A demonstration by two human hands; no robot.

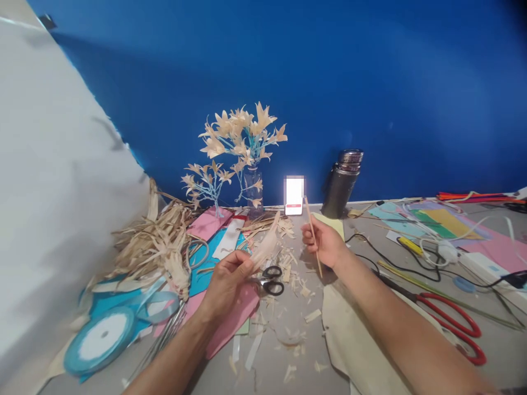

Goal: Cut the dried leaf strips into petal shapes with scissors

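My left hand (234,277) pinches a pale, translucent piece of dried husk (267,244) that tapers to a point at its upper end. Below it on the table lie black-handled scissors (273,286), their blades partly hidden behind that hand. My right hand (325,240) is closed around a thin wooden stick (312,227), held nearly upright. Husk scraps (304,289) are scattered between and below the hands. Behind them, flowers made of pale husk (241,131) with blue stems stand in a clear bottle (253,189).
A bundle of dried husks (160,247) and a blue ribbon spool (101,337) lie left. A lit phone (293,196) and a dark flask (341,184) stand by the blue wall. Red-handled scissors (453,315), black cables and a white power strip (489,274) are right.
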